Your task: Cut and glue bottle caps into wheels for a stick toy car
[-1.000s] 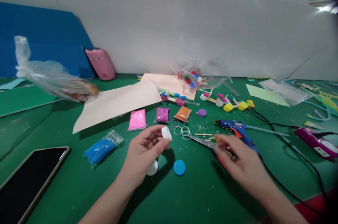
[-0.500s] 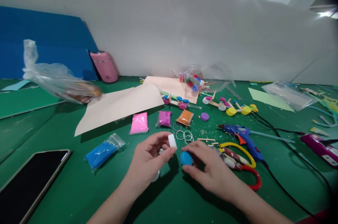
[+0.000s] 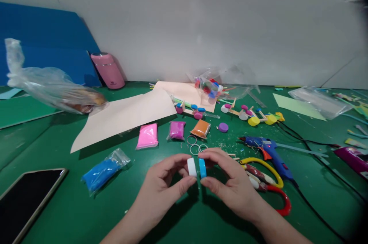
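Note:
Between thumb and fingers, my left hand (image 3: 169, 186) pinches a white bottle cap (image 3: 191, 167) turned on its edge. Facing it, a blue bottle cap (image 3: 202, 168) is gripped by my right hand (image 3: 230, 182). A narrow gap separates the two caps, held low over the green table. Just behind them lie several thin rings (image 3: 195, 149), partly covered by my right fingers. Packets of pink clay (image 3: 147, 136), purple clay (image 3: 176, 130) and orange clay (image 3: 200, 128) are farther back, with a purple cap (image 3: 223, 127) beside them.
On the right are a blue glue gun (image 3: 267, 152) with its cable and pliers (image 3: 267, 177) with red and yellow handles. Small wheeled models (image 3: 244, 112) stand behind. To the left lie a blue clay packet (image 3: 105, 171), a phone (image 3: 31, 198) and a paper sheet (image 3: 126, 119).
Both hands have come closer together. The blue cap has turned onto its edge and moved next to the white cap, which is also more upright. The view has shifted slightly.

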Available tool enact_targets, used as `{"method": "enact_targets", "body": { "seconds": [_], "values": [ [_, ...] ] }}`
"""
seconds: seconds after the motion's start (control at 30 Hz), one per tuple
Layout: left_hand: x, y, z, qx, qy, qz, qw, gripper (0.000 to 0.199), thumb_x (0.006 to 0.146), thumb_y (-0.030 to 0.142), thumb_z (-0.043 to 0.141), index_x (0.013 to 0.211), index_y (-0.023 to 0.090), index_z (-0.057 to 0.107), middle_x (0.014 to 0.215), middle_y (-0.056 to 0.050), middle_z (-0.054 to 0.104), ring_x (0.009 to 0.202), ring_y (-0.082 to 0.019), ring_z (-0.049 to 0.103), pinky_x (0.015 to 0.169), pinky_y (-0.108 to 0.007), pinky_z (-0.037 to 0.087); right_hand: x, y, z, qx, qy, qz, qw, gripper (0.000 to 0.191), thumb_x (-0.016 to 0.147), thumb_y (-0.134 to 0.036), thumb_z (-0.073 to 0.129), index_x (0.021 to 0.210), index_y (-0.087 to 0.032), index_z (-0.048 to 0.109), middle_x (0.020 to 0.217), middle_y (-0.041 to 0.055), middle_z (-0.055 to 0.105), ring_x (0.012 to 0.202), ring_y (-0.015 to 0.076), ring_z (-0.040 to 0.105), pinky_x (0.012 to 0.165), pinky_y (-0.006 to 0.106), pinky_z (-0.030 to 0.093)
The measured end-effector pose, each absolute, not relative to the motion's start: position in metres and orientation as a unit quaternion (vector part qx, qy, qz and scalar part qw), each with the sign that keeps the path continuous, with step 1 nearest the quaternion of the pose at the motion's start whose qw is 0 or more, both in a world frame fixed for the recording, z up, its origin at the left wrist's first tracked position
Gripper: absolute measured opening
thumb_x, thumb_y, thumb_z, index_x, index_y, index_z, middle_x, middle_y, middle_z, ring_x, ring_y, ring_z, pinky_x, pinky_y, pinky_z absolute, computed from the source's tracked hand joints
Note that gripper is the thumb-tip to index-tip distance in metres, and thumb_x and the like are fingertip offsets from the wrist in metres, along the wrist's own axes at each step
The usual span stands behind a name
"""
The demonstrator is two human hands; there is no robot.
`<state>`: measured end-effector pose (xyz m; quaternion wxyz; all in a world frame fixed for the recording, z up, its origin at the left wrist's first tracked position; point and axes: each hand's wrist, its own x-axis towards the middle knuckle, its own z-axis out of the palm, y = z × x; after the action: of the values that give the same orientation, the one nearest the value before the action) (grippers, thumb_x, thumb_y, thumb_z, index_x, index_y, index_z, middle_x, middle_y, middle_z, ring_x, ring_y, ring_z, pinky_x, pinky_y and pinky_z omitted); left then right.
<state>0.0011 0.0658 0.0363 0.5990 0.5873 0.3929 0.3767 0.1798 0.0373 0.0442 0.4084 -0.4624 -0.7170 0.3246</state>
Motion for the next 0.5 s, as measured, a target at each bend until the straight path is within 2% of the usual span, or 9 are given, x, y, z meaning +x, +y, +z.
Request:
{"method": "enact_targets", "body": {
  "seconds": [0.23,0.5],
  "values": [
    [0.0012,0.0631,0.0367,0.595,0.392,0.368,0.597,0.027,0.069,0.020,0.063,0.096,0.021,0.059,0.082,-0.003,0.064,0.077,-0.017,0.059,0.071,-0.028,0.048,0.1781,0.0370,0.0411,-0.461,-0.720,0.322,0.406,0.031,0.077,-0.024,0.057,0.108,-0.024,0.050,0.106,0.0034,0.052,0.100,0.0181,0.048,0.087,0.029,0.038],
    [0.0020,0.0640,0.0391,0.604,0.387,0.360,0.597,0.027,0.070,0.021,0.063,0.096,0.022,0.059,0.077,-0.001,0.060,0.077,-0.016,0.058,0.072,-0.029,0.048,0.1781,0.0376,0.0411,-0.454,-0.725,0.321,0.407,0.031,0.078,-0.025,0.056,0.109,-0.025,0.051,0.106,0.0044,0.052,0.101,0.0194,0.048,0.086,0.032,0.040]
  ]
}}
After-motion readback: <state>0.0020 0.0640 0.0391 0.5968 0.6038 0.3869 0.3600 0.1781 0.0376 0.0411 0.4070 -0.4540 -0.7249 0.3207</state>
